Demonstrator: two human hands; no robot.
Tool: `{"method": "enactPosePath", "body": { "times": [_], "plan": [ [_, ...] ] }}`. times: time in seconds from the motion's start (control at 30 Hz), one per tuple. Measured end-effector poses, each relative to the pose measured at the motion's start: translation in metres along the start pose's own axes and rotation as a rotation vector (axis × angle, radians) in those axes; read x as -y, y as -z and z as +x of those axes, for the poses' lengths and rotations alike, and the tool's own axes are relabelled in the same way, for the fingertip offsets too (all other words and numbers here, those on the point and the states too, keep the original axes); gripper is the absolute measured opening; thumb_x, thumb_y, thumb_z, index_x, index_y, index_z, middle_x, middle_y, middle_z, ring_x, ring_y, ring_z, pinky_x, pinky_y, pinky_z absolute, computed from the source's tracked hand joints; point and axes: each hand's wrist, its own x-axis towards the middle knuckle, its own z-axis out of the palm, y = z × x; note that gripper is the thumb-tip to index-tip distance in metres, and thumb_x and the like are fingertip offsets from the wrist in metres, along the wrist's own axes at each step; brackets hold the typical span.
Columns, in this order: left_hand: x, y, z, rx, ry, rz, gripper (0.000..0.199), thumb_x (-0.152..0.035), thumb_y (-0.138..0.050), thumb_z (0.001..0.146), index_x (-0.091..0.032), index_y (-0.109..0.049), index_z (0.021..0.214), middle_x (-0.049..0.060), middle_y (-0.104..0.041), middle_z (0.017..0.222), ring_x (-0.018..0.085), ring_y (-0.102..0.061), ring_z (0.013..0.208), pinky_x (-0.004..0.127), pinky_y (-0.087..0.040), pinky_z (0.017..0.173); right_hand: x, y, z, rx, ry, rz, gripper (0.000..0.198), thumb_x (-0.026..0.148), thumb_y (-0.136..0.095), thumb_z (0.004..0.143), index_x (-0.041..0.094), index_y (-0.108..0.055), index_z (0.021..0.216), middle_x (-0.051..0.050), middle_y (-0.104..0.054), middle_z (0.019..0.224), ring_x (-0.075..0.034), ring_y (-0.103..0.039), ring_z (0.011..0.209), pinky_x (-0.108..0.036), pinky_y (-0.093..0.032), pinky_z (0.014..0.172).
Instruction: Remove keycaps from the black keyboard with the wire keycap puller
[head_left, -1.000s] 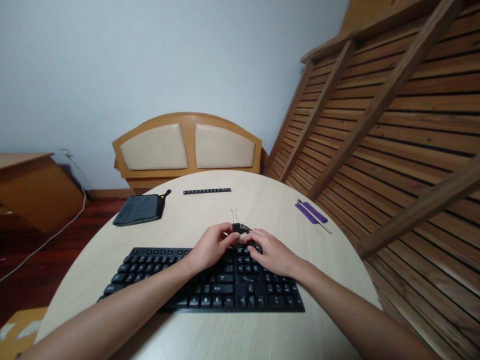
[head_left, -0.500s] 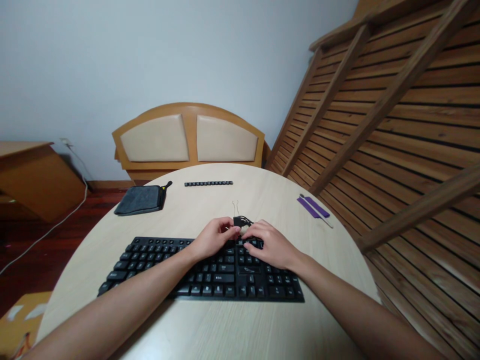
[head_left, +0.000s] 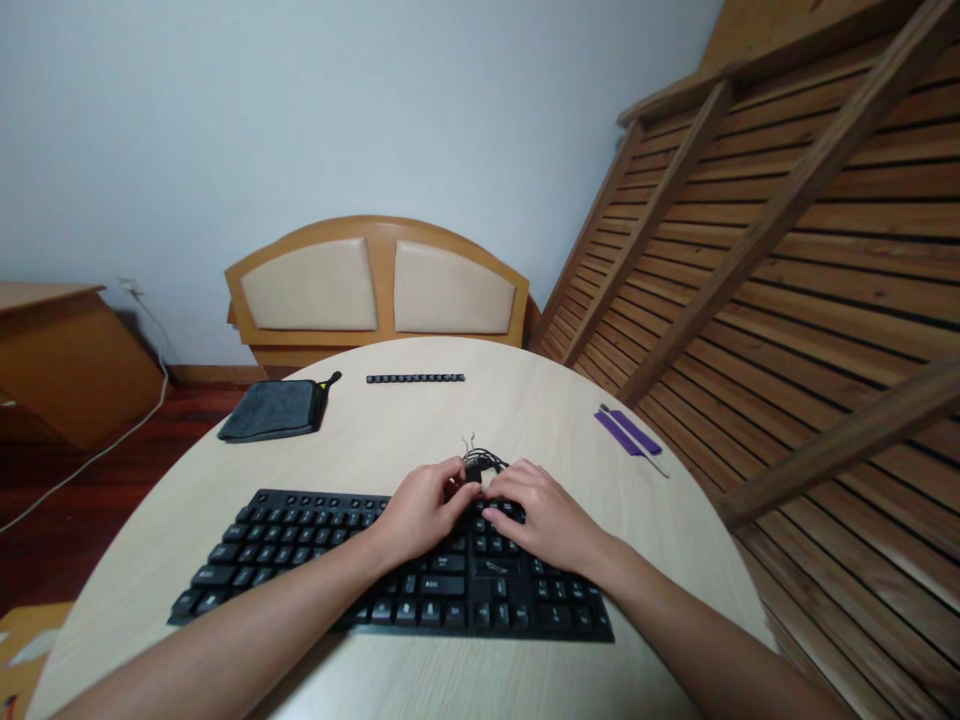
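The left hand [head_left: 424, 508] has thumb and forefinger drawn together at a small black block [head_left: 473, 474] with two thin wire prongs [head_left: 468, 443] standing out of its far side, and it looks pinched on it. The right hand [head_left: 546, 508] is curled close beside, its fingertips next to a pale piece [head_left: 488, 478] and a looped black cable [head_left: 493, 458]; whether it grips either one, I cannot tell. All this sits at the far edge of the black keyboard [head_left: 442, 585], which lies flat on the round counter [head_left: 420, 680] under both forearms. The block should be light and stiff, probably smooth plastic, and is best held by its sides; the prongs look springy and easily bent, so they make a poor hold. The cable should be supple, likely to spring out of its loops if let go, and is better gathered as a bundle than by one strand. The keyboard seems rigid and moderately light, steadier when taken by its frame than by its keys. The left forearm and both hands cover many keys, the block's near end is masked by the fingers, and where the cable joins the keyboard is out of sight.
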Motion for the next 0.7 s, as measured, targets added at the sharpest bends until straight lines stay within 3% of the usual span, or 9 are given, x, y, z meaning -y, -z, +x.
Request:
{"method": "enactPosePath", "body": {
  "times": [0.23, 0.5, 0.7],
  "plan": [
    [0.009, -0.002, 0.005, 0.014, 0.062, -0.158, 0.023, -0.036, -0.050, 0.092, -0.018, -0.055, 0.078, 0.001, -0.067, 0.074, 0.016, -0.059, 0.067, 0.027, -0.042, 0.062, 0.000, -0.003, 0.004, 0.015, -0.055, 0.086, 0.013, 0.032, -0.061, 0.089, 0.022, -0.067, 0.094, -0.003, -0.068, 0.094, -0.020, -0.056, 0.096, -0.035, -0.043, 0.087],
    [0.019, -0.006, 0.011, 0.022, 0.115, -0.552, 0.025, -0.039, -0.056, 0.088, -0.017, -0.053, 0.076, 0.001, -0.064, 0.071, 0.015, -0.059, 0.067, 0.027, -0.046, 0.067, 0.002, -0.005, 0.011, -0.014, -0.076, 0.135, 0.009, 0.029, -0.065, 0.085, 0.022, -0.067, 0.091, 0.000, -0.070, 0.095, -0.018, -0.059, 0.092, -0.034, -0.043, 0.086],
    [0.015, -0.003, 0.010, -0.019, 0.101, -0.613, 0.025, -0.039, -0.061, 0.086, -0.016, -0.056, 0.078, 0.002, -0.065, 0.075, 0.016, -0.061, 0.074, 0.029, -0.048, 0.072, 0.002, -0.007, 0.010, -0.094, -0.147, 0.177, 0.016, 0.026, -0.070, 0.080, 0.024, -0.068, 0.096, 0.000, -0.070, 0.091, -0.017, -0.062, 0.088, -0.031, -0.046, 0.082]
  ]
}}
